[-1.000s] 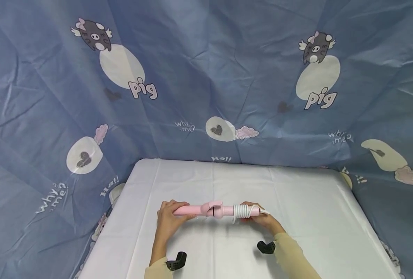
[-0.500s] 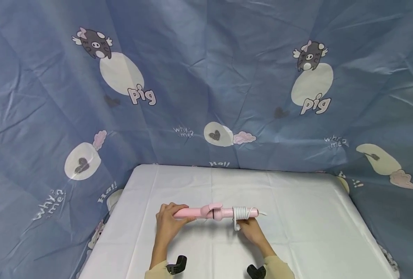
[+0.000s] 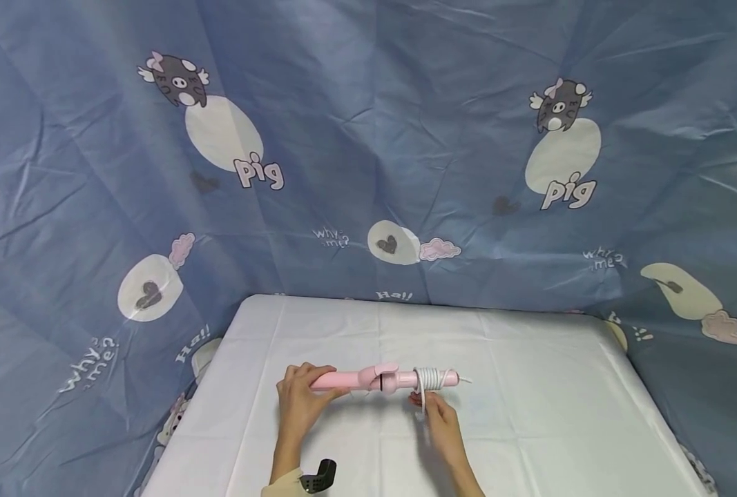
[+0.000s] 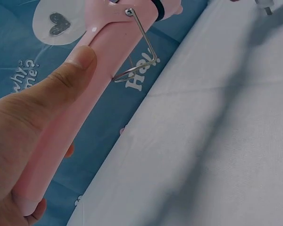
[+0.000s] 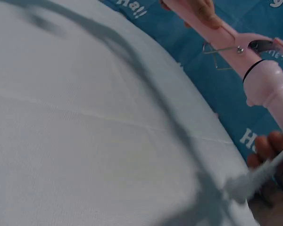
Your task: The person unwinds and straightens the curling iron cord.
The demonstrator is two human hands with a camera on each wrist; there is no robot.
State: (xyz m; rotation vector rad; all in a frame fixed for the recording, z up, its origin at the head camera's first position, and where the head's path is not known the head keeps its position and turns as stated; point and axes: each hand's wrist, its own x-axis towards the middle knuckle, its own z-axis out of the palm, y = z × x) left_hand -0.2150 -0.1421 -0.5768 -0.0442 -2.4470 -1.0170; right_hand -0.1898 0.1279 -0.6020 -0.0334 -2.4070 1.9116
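While L-held (image 3: pixel 300 404), iron's (image 3: pixel 368 379) cord (image 3: pixel 429 381) R-pinched (image 3: pixel 441 421).

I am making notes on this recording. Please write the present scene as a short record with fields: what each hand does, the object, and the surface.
object: pink curling iron, held level above the table, white cord coiled round its handle end
left hand: grips the barrel end, thumb on top
right hand: pinches the loose part of the cord below the coils
metal stand: folded out under the barrel
surface: table with white cloth
backdrop: blue cartoon-pig fabric
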